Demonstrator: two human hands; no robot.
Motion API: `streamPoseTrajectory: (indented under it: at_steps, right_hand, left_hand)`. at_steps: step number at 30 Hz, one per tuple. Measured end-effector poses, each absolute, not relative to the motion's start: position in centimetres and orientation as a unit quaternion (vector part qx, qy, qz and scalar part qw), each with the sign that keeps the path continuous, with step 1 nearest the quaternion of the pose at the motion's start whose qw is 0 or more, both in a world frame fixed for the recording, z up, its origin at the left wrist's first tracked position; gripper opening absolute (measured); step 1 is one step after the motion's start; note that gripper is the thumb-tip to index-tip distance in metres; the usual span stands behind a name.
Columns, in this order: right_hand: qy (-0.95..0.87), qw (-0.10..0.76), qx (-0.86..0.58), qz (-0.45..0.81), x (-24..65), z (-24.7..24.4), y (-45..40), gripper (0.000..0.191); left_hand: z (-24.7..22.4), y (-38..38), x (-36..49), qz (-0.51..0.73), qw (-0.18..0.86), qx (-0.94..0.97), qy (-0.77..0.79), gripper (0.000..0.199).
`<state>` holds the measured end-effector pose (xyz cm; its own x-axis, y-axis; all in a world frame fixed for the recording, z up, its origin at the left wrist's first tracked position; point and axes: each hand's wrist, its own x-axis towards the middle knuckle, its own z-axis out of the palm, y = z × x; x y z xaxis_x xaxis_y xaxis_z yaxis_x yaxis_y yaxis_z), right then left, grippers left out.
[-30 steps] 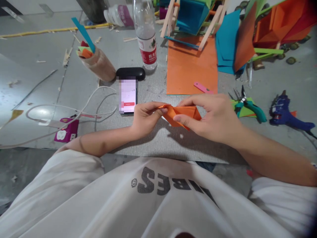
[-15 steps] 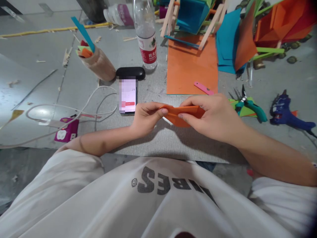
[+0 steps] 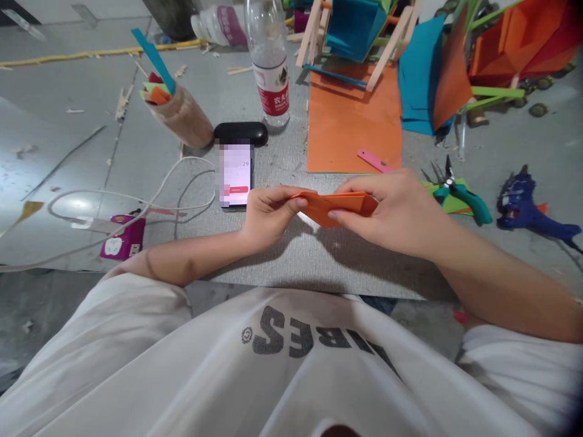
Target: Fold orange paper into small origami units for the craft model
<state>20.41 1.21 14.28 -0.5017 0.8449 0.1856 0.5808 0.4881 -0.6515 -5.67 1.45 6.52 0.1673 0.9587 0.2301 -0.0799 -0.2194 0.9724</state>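
Observation:
A folded piece of orange paper [image 3: 325, 209] is held just above the front of the grey table, between my two hands. My left hand [image 3: 271, 215] pinches its left corner between thumb and fingers. On the other side my right hand [image 3: 392, 209] grips it, thumb in front and fingers behind. The paper's lower part comes to a blunt point, and my right fingers hide some of its back. Behind my right hand lie a pink strip-shaped tool [image 3: 373, 161] and a large orange sheet [image 3: 353, 130].
Left of centre are a phone [image 3: 235, 176], a black case [image 3: 241, 133], a water bottle [image 3: 272, 79] and a tan holder with paper strips [image 3: 184, 118]. Pliers [image 3: 464, 194] and a blue glue gun [image 3: 523, 203] lie right. A stick frame [image 3: 392, 45] stands behind. A white cable [image 3: 159, 197] loops left.
The orange paper has been turned or folded slightly, so its lower part looks narrower and more pointed. Both hands keep their grip in nearly the same place.

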Motion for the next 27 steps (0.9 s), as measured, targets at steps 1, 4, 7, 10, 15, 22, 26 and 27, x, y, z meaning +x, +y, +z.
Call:
streamPoseTrajectory:
  at_steps: [1,4,7,10,15,22,26,27]
  right_hand:
    - [-0.827,0.249,-0.427,0.269,20.4,14.3,1.2,0.03]
    - [-0.829,0.237,-0.422,0.282,20.4,14.5,1.2,0.041]
    - [-0.83,0.226,-0.422,0.285,20.3,14.8,1.2,0.041]
    - [-0.83,0.223,-0.42,0.29,20.4,15.1,1.2,0.037]
    - [-0.861,0.241,-0.393,0.216,21.0,15.3,1.2,0.022]
    - [-0.888,0.229,-0.389,0.085,21.3,15.9,0.4,0.021]
    - [-0.882,0.246,-0.39,0.094,21.9,16.4,0.3,0.016]
    - [-0.882,0.247,-0.39,0.088,22.0,16.5,0.3,0.015]
  left_hand:
    - [6.5,1.4,-5.7,0.523,0.497,0.578,0.381,0.04]
    - [6.5,1.4,-5.6,0.525,0.496,0.574,0.386,0.044]
    - [6.6,1.4,-5.6,0.528,0.488,0.577,0.387,0.046]
    - [6.4,1.5,-5.8,0.537,0.457,0.601,0.377,0.045]
    - [5.2,2.0,-6.4,0.546,0.392,0.653,0.348,0.027]
    - [4.7,2.8,-6.8,0.569,0.344,0.685,0.298,0.018]
    - [5.2,2.9,-6.6,0.586,0.334,0.661,0.329,0.041]
    - [5.3,3.0,-6.7,0.591,0.323,0.661,0.332,0.047]
